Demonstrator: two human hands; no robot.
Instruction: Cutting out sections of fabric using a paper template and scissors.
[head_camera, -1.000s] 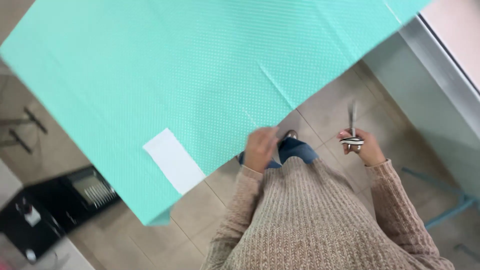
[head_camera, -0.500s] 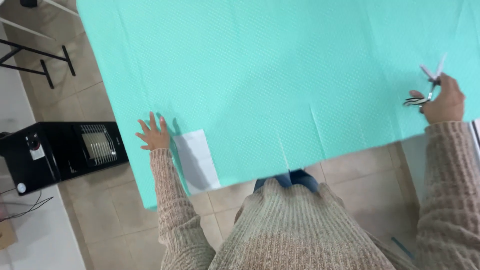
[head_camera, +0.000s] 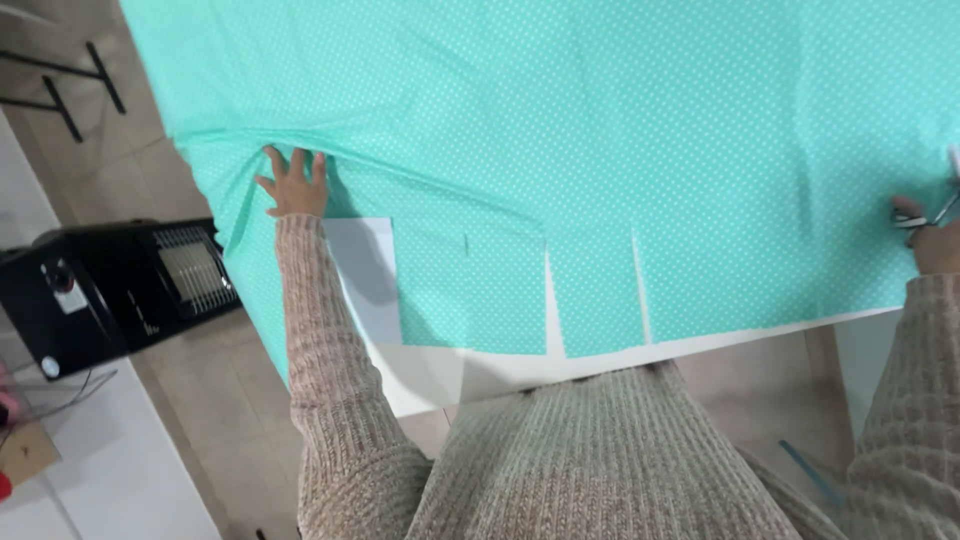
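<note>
A large mint-green fabric with small white dots (head_camera: 600, 150) lies spread over a white table (head_camera: 440, 375). Its near edge carries two straight cuts that form flaps, and a rectangular piece is missing at the left where the table shows. My left hand (head_camera: 292, 183) presses flat on the fabric near its left edge, fingers spread, with wrinkles bunched around it. My right hand (head_camera: 930, 240) rests at the far right edge of the view and grips a pair of scissors (head_camera: 940, 208), the blades pointing away from me.
A black heater with a metal grille (head_camera: 110, 290) stands on the tiled floor left of the table. Black metal legs (head_camera: 75, 85) show at the upper left. White furniture with small items (head_camera: 60, 470) sits at the lower left.
The fabric now lies lower and flatter on the table, with its cuts visible. My left hand has moved onto the cloth and pushes it into wrinkles. My right hand still holds the scissors.
</note>
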